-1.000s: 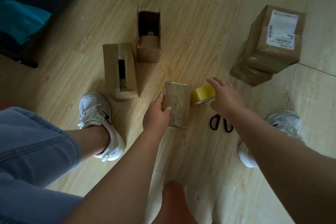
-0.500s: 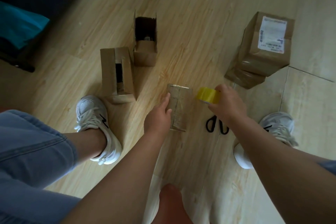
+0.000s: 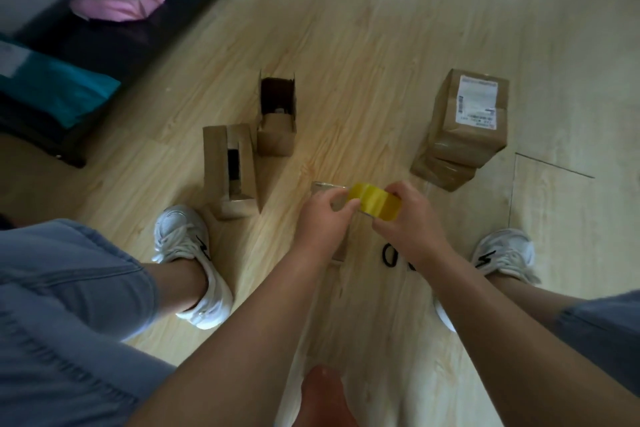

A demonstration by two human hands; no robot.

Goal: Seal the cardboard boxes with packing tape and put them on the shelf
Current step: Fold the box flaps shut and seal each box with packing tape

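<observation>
A yellow roll of packing tape is held up between both hands over a small cardboard box on the floor. My right hand grips the roll from the right. My left hand pinches at the roll's left edge; the tape's end is too small to make out. The box beneath is mostly hidden by my hands. Two open cardboard boxes stand on the floor beyond, one nearer and one farther.
Two closed boxes are stacked at the right, the top one bearing a white label. Black-handled scissors lie under my right wrist. My white shoes flank the box. Teal and pink parcels sit on a dark shelf at far left.
My right hand lifted the tape roll up and left over the small box. My left hand left the box and came to the roll. The view tilted up.
</observation>
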